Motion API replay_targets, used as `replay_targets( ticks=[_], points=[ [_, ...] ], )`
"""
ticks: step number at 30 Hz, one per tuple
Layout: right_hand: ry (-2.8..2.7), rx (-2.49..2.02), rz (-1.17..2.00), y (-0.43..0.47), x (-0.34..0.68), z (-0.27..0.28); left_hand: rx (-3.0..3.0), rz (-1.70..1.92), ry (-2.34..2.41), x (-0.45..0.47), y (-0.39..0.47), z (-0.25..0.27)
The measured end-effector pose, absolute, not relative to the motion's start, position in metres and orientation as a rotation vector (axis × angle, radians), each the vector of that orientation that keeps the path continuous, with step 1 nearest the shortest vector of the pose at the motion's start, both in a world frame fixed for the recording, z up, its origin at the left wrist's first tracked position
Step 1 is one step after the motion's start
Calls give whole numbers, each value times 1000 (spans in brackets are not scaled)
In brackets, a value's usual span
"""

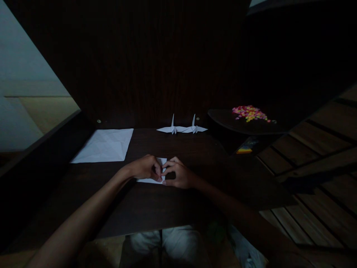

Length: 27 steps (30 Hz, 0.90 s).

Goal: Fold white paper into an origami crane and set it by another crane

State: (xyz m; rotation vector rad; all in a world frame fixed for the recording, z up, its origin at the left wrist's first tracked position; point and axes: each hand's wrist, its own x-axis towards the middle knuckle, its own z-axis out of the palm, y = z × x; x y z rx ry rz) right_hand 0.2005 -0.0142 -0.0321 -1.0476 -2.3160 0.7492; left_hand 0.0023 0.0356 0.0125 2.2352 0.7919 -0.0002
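A small white piece of folded paper (149, 181) lies on the dark table in front of me, partly covered by both hands. My left hand (145, 167) rests over it with curled fingers, their tips pressing near its right side. Along the right edge, my right hand (178, 174) has thumb and fingers bent around the paper, nearly touching the left fingertips. Behind the hands stand two white origami cranes (182, 129) side by side, wing tips close together or joined. A larger creased white sheet (104, 145) lies flat at the left.
The dark table (156, 212) has a raised left side (36, 143) and a tall back panel (153, 63). On a rounded shelf (223, 119) at the right sits a pile of small colourful pieces (252, 113). A yellow-and-red item (244, 150) shows below it. Wooden slats (320, 212) lie farther right.
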Motion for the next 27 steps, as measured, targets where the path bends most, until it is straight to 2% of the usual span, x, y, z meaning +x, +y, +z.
replay_targets(
  ticks=[10,27],
  points=[
    [-2359,-1047,731,-15,201,-29,2349,215,675,-13,36,2],
    [-2277,-1101,676,-21,195,-32,2386,230,629,-12,35,-2]
  ],
)
